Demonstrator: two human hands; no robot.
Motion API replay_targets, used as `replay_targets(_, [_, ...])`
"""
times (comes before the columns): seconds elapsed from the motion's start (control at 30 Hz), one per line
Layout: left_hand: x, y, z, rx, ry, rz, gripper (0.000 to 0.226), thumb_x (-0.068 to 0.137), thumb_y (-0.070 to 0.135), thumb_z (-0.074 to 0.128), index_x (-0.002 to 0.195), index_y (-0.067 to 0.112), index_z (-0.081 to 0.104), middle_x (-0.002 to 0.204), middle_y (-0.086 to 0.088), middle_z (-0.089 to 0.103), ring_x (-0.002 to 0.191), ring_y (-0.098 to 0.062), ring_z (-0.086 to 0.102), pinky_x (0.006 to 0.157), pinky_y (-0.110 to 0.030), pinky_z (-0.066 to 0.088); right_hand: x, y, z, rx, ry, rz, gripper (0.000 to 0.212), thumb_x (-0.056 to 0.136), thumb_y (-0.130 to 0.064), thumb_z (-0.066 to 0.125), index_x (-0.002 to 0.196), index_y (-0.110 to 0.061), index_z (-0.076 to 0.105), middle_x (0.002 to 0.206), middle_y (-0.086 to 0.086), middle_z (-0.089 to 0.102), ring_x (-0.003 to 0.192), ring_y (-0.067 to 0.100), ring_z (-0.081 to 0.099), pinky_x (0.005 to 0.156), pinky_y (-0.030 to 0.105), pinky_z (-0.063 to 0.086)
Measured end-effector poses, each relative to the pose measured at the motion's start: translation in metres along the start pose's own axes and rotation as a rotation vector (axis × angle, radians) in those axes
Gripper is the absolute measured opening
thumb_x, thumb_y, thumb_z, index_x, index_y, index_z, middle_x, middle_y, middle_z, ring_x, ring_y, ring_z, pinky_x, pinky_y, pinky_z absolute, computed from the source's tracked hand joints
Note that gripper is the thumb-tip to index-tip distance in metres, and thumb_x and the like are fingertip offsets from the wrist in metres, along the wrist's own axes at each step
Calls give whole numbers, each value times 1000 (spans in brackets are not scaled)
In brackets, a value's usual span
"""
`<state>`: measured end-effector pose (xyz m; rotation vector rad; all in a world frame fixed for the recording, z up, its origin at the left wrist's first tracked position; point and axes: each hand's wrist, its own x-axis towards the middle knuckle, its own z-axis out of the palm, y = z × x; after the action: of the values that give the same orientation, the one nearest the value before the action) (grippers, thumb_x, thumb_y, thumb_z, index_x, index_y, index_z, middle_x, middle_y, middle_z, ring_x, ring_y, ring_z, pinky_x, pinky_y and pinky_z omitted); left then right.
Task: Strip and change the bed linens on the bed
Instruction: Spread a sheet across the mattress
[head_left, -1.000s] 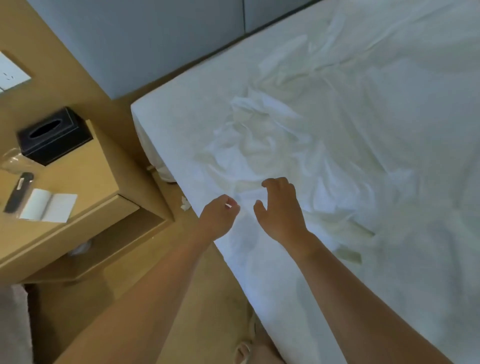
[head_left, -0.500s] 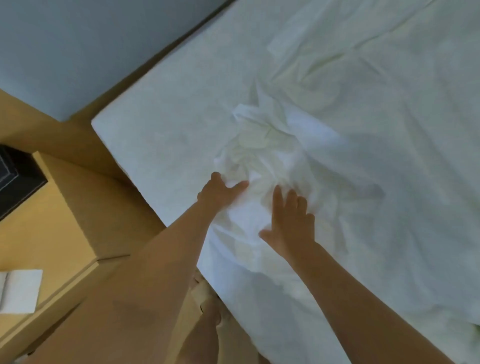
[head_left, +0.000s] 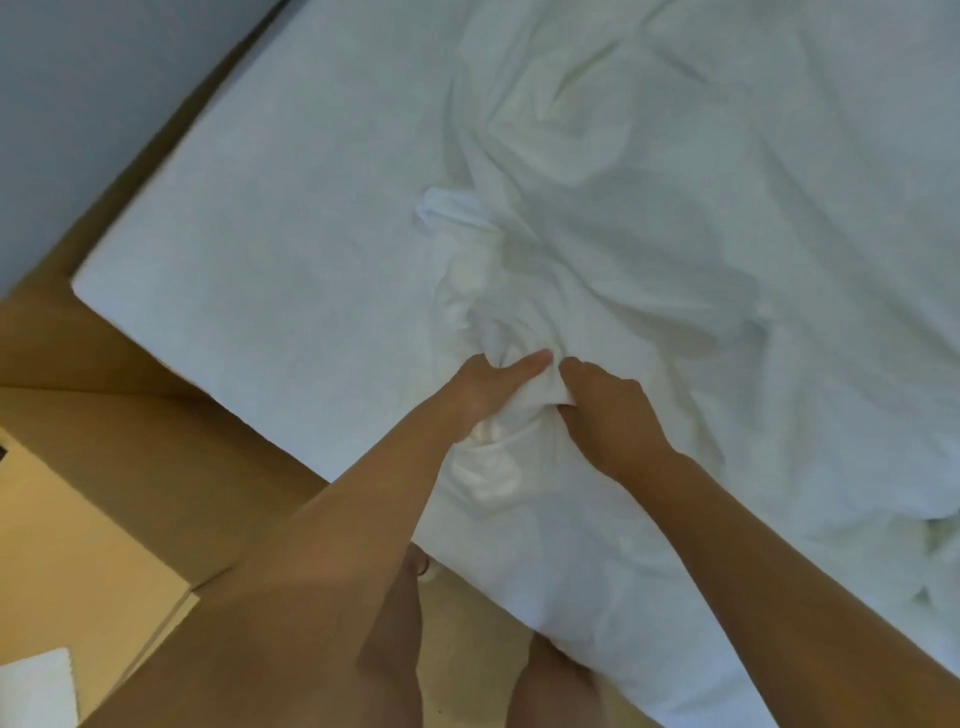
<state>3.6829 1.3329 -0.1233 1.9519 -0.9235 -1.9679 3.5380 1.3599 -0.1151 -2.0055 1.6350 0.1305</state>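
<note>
Together, the left hand (head_left: 488, 388) and right hand (head_left: 610, 415) each clench a tight grip around the bunched white sheet (head_left: 524, 296).

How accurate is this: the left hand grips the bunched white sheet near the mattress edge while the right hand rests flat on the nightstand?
One detail is wrong. The head view shows the right hand gripping the bunched white sheet too, right beside the left hand near the mattress edge; the rest holds.
</note>
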Motion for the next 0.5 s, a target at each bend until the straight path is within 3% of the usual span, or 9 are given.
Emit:
replay_targets(0.07, [-14,19,-5,-110,-50,9,54,85,49,63,121,9,61,115,-9,67,103,-23,64,96,-36,50,-3,-14,-18,54,55,-21,16,96,-18,44,106,-6,50,96,9,58,86,30,58,66,29,30])
replay_targets(0.13, [-33,41,-22,-309,-97,80,30,89,30,64,105,6,68,100,-11,72,91,-23,69,82,-33,56,-3,-40,-47,185,159,-33,5,95,-13,46,91,-11,44,79,2,50,75,27,53,64,28,28])
replay_targets(0.23, [-74,56,-95,-402,48,222,11,85,16,67,80,8,73,74,-7,74,72,-20,72,57,-28,57,-6,-125,-95,464,389,-208,11,88,-13,43,81,-16,36,62,-14,33,59,17,42,54,25,26])
replay_targets(0.27, [-92,55,-133,-386,129,249,11,80,17,71,86,7,73,78,-8,74,76,-22,72,62,-33,59,-6,-163,-102,535,448,-310,7,84,-14,42,80,-19,37,61,-15,34,56,14,41,50,21,26])
replay_targets(0.3, [-111,49,-176,-338,191,259,25,75,19,76,96,6,71,89,-13,73,87,-28,71,72,-41,59,-4,-203,-100,578,485,-412,4,81,-15,41,80,-19,41,61,-12,40,55,15,45,48,19,29])
replay_targets(0.33, [-128,40,-217,-283,239,269,38,71,18,80,104,5,68,98,-17,71,95,-32,69,81,-46,56,0,-243,-93,611,461,-472,7,80,-14,41,82,-16,47,66,-5,50,59,18,52,50,22,36])
replay_targets(0.4, [-157,17,-287,-124,351,251,35,74,12,78,107,6,66,102,-18,69,95,-23,69,84,-41,54,14,-314,-64,674,146,-452,15,87,-8,44,98,-6,55,88,9,61,84,29,60,71,35,45])
replay_targets(0.47, [-159,-6,-322,41,495,195,11,82,8,73,89,11,66,84,-5,71,74,0,68,69,-19,48,36,-348,-21,620,-125,-303,21,96,-13,41,112,-8,54,112,8,60,107,25,55,91,33,39])
replay_targets(0.5, [-145,-18,-331,141,535,146,9,82,11,73,84,14,65,81,0,70,72,0,66,63,-16,46,49,-350,0,629,-167,-223,24,100,-18,38,117,-10,54,121,4,57,115,19,51,99,29,34])
